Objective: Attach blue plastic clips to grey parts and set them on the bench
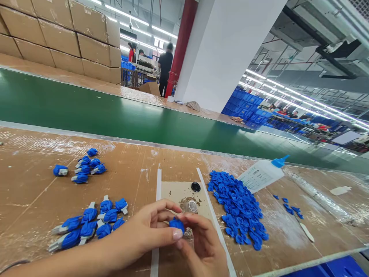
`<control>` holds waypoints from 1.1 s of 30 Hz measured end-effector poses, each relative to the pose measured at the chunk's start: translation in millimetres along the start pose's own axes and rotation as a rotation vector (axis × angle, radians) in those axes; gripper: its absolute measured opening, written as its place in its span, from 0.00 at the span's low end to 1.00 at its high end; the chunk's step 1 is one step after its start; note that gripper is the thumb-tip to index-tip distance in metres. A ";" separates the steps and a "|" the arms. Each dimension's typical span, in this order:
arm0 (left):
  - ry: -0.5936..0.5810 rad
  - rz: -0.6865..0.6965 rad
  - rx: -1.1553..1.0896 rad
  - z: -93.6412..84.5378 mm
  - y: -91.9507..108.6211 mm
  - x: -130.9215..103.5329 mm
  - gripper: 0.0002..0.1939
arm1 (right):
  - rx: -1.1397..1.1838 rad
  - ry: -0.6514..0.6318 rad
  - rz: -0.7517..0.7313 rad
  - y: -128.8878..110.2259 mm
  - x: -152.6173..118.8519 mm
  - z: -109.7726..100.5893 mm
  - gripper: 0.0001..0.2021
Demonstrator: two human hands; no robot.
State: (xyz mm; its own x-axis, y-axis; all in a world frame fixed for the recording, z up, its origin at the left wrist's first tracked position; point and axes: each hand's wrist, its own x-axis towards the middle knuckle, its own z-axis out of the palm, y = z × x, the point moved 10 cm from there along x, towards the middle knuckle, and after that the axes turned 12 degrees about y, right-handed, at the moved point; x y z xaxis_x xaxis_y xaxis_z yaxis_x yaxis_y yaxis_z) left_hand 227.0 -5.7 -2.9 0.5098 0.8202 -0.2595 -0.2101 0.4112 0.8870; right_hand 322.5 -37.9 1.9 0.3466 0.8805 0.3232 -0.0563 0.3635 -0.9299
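My left hand (157, 227) and my right hand (201, 242) meet at the lower middle of the view, both with fingers closed on a small blue part (176, 224). Fingers cover much of the part. Just beyond them, a small clear cup (191, 206) and a black round cap (195, 187) rest on a beige board (173, 188) between two white strips. A large pile of small blue pieces (236, 207) lies to the right of my hands. Blue-and-grey assemblies (88, 228) lie in a group on the left, with a smaller group (83, 169) behind them.
A white bottle with a blue nozzle (261, 176) lies behind the pile. Farther right are a few loose blue pieces (288, 207), a pale blade-like tool (306, 232) and a plastic-wrapped roll (323, 198). A green belt (129, 115) crosses behind; cardboard boxes (57, 38) and people stand beyond.
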 end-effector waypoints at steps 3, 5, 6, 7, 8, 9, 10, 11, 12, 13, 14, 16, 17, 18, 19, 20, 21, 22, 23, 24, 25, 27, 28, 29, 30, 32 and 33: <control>0.056 -0.054 0.040 -6.0 -6.6 1.0 0.21 | -0.107 -0.109 -0.199 -17.0 -5.3 10.8 0.18; 0.100 -0.046 0.155 -13.5 0.2 2.1 0.21 | -0.258 -0.187 -0.330 -26.9 2.7 7.0 0.21; 0.137 -0.018 0.235 -20.3 8.8 3.5 0.20 | -0.397 -0.200 -0.372 -27.5 13.0 -0.9 0.21; 0.186 0.034 0.331 -29.6 21.6 5.5 0.20 | -0.571 -0.200 -0.382 -23.4 27.7 -12.5 0.17; 0.243 0.111 0.441 -40.6 38.1 7.8 0.20 | -0.785 -0.160 -0.378 -17.5 46.4 -29.5 0.12; 0.305 0.208 0.573 -52.5 57.0 10.0 0.20 | -1.018 -0.125 -0.398 -12.2 64.9 -46.1 0.12; 0.362 0.308 0.757 -63.6 75.4 11.9 0.20 | -1.109 -0.110 -0.397 -7.4 81.9 -60.3 0.12; 0.408 0.394 0.977 -73.4 90.8 14.2 0.21 | -1.167 -0.119 -0.397 -1.1 96.4 -70.4 0.10; 0.443 0.443 1.218 -83.2 100.8 17.4 0.21 | -1.229 -0.141 -0.401 6.3 107.7 -77.1 0.10; 0.464 0.450 1.432 -93.9 105.9 21.5 0.20 | -1.267 -0.175 -0.406 14.0 115.1 -80.1 0.11; 0.478 0.426 1.604 -105.8 107.7 25.4 0.19 | -1.304 -0.214 -0.416 21.3 118.6 -80.2 0.12; 0.493 0.329 1.795 -129.6 106.1 30.2 0.16 | -1.367 -0.293 -0.453 33.0 116.1 -75.2 0.15; 0.502 0.285 1.837 -139.1 105.0 30.4 0.16 | -1.393 -0.331 -0.478 37.0 111.6 -71.8 0.16; 0.504 0.248 1.884 -146.0 103.5 29.6 0.16 | -1.418 -0.366 -0.507 40.0 106.0 -68.8 0.16; 0.498 0.218 1.926 -150.2 102.1 28.1 0.17 | -1.440 -0.401 -0.538 42.4 100.1 -66.4 0.17; 0.484 0.199 1.957 -151.5 100.9 26.1 0.18 | -1.460 -0.439 -0.570 44.4 94.4 -64.9 0.18; 0.459 0.187 1.980 -150.4 99.8 23.9 0.20 | -1.477 -0.478 -0.603 46.3 89.1 -64.2 0.20; 0.427 0.182 1.996 -147.1 99.1 21.5 0.21 | -1.490 -0.517 -0.636 48.1 84.4 -64.1 0.21; 0.389 0.179 2.004 -142.1 98.6 19.0 0.20 | -1.500 -0.557 -0.668 49.8 80.4 -64.4 0.22; 0.344 0.179 2.002 -135.8 98.1 16.2 0.19 | -1.506 -0.598 -0.697 51.6 76.9 -64.7 0.24; 0.291 0.179 1.990 -128.2 97.0 13.3 0.18 | -1.510 -0.634 -0.722 52.9 74.0 -65.0 0.25; 0.173 0.170 1.943 -111.8 92.3 7.0 0.16 | -1.514 -0.686 -0.760 53.6 70.5 -64.9 0.27; 0.123 0.154 1.919 -104.7 88.8 3.8 0.15 | -1.514 -0.701 -0.773 52.6 70.0 -64.4 0.27; 0.091 0.129 1.904 -99.3 85.0 0.9 0.13 | -1.511 -0.711 -0.782 50.9 70.1 -63.6 0.28; 0.081 0.102 1.901 -95.9 81.5 -1.4 0.11 | -1.507 -0.718 -0.788 48.5 70.6 -62.6 0.27; 0.117 0.056 1.928 -93.5 76.3 -3.7 0.11 | -1.489 -0.736 -0.792 43.4 71.9 -60.3 0.26; 0.141 0.045 1.946 -92.9 74.0 -3.8 0.12 | -1.479 -0.746 -0.793 41.1 72.2 -59.5 0.25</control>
State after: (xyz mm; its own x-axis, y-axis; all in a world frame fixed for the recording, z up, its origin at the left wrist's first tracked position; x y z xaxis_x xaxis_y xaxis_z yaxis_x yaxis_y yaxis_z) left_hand 132.0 58.6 28.2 0.4513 0.8771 -0.1643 0.8900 -0.4558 0.0112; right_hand 400.9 22.6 -23.5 -0.5850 0.7410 0.3296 0.8109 0.5418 0.2211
